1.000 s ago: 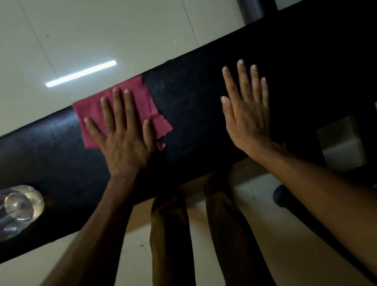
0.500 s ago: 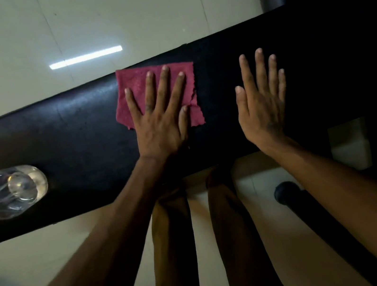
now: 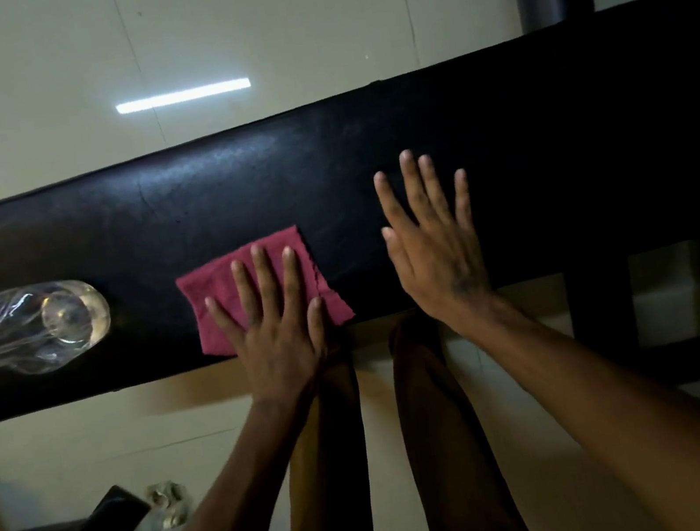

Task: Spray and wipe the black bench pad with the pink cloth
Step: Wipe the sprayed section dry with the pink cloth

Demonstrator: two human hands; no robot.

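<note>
1. Pink cloth (image 3: pixel 248 277): I log it lying flat on the near half of the black bench pad (image 3: pixel 367 160), close to the pad's near edge. It is thin, soft fabric with ragged edges, and I judge it light and limp, apt to bunch or fold unless pressed flat. Best held by a spread palm on top, not by a pinch at a corner.

2. Left hand (image 3: pixel 274 324): fingers (image 3: pixel 264 275) fully spread and flat on the cloth, pinning it to the pad. Nothing is gripped; it holds the cloth by downward pressure only.

3. Right hand (image 3: pixel 433 246): open, fingers extended and slightly fanned, resting on bare pad just right of the cloth and apart from it. It holds nothing. I read it as a brace.

4. Black bench pad: long worktop, smooth with a faint sheen. I judge it firm with slight give and slick where wet, so the cloth should glide.

5. Clear bottle (image 3: pixel 39 329): standing on the pad, well left of the cloth, untouched. Presumably the sprayer; its nozzle is out of view.
</note>
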